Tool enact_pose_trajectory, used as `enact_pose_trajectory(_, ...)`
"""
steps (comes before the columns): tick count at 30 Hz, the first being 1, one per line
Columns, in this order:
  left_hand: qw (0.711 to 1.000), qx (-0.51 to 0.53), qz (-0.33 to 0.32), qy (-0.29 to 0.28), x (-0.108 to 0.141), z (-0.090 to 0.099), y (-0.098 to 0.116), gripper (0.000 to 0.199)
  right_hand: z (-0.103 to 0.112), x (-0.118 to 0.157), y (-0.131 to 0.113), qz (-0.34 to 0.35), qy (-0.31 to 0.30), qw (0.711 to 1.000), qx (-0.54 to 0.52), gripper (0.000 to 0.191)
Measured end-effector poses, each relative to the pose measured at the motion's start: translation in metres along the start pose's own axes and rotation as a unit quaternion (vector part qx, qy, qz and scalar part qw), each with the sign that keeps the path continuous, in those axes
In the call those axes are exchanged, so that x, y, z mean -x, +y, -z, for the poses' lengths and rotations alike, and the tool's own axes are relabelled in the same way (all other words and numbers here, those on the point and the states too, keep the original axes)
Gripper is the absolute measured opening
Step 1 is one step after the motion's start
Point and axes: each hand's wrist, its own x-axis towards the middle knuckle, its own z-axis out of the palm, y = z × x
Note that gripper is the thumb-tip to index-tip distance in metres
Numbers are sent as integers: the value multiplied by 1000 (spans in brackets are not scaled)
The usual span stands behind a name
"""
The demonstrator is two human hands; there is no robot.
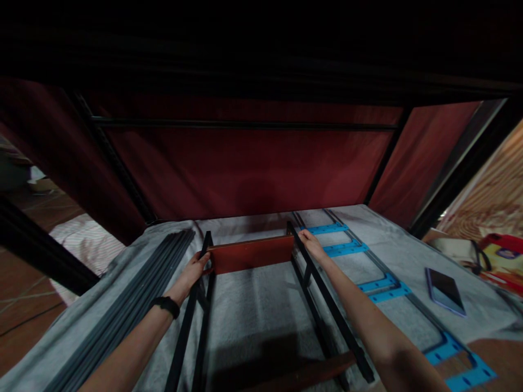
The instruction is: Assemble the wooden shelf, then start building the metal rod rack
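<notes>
Between my two hands stands a shelf frame with two black metal sides and a reddish-brown board (251, 256) across its far end. My left hand (193, 271), with a dark band at its wrist, is closed on the left metal side (187, 321), next to the board's end. On the opposite side, my right hand (311, 244) closes round the upper end of the right metal side (329, 294). A second brown board (304, 375) crosses the near end, partly in shadow. Some of my fingertips are hidden behind the metal.
A bundle of grey tubes (134, 305) lies left on the grey cloth (253, 316). To the right are blue brackets (386, 288) along thin rails and a phone (445, 291). Black bars (245, 124) and dark red fabric (253, 169) enclose the space ahead.
</notes>
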Motion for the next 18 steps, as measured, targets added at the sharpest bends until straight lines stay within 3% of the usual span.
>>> enact_pose_trajectory(12, 999, -38, -11, -28, 1, 1, 1, 30, -3, -5, 5, 8, 2, 999, 32, 36)
enact_pose_trajectory(18, 988, -141, -50, -44, -9, 6, -5, 36, -3, -6, 2, 17, -3, 999, 49, 36)
